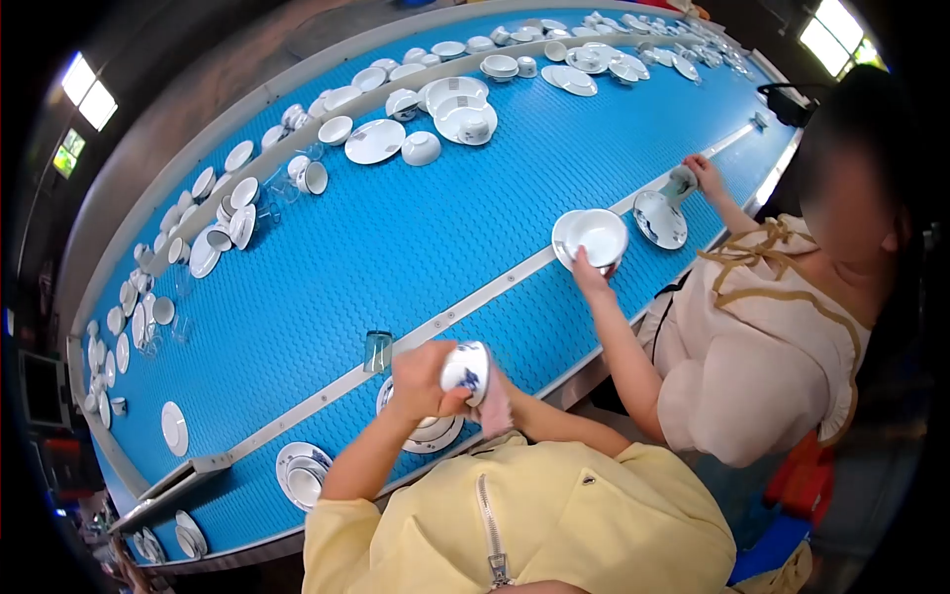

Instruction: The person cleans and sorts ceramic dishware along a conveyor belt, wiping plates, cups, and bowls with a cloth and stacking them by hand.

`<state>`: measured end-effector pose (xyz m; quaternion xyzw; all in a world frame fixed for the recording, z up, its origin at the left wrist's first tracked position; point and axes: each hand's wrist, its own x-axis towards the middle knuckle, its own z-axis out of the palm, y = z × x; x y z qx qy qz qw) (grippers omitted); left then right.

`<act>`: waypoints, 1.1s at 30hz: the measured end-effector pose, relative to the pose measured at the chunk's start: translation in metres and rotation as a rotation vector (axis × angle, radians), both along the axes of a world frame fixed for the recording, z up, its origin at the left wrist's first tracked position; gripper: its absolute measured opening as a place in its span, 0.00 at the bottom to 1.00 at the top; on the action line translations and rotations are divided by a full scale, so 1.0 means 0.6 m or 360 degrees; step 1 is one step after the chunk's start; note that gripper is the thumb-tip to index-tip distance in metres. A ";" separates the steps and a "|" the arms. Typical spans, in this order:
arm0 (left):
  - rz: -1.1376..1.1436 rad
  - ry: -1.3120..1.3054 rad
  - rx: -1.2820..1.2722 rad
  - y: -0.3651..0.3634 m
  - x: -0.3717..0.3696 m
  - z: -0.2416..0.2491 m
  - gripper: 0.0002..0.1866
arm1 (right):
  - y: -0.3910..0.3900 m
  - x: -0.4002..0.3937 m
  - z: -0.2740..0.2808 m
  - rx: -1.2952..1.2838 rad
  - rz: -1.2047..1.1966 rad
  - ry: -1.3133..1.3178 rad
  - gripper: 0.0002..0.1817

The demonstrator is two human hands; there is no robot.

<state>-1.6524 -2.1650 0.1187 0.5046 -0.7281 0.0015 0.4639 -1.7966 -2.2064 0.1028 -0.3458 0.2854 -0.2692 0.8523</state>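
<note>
While the left hand (421, 381) grips a bowl (465, 372), right hand (505, 389) closure indeterminable, windows (89, 93) overlook a blue conveyor belt (327, 287) bearing crockery (375, 142).

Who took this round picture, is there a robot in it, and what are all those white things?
There's no robot here! It's one picture, taken by a camera on a person's head, looking forward and down. That's why you see their yellow top at the bottom.

Their left hand holds a small white dish with blue patterns. A pink cloth is next to it. The right hand is mostly hidden behind them.

The white things are plates and bowls, many of them piled up, on a long blue surface. A glass is close to the left hand. The other person, on the right, holds white bowls too.
</note>
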 end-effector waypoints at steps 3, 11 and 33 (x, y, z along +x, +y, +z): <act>-0.0433 -0.0265 -0.0112 -0.056 0.016 0.006 0.29 | 0.013 -0.018 -0.018 -0.0084 -0.0220 0.0031 0.14; 0.0501 -0.0158 0.0903 -0.076 0.044 -0.077 0.23 | -0.170 -0.088 -0.034 0.0113 0.0583 0.0316 0.10; 0.1179 0.0275 0.0375 -0.131 0.194 -0.205 0.19 | -0.322 -0.388 -0.125 -0.2198 -0.0139 0.1161 0.17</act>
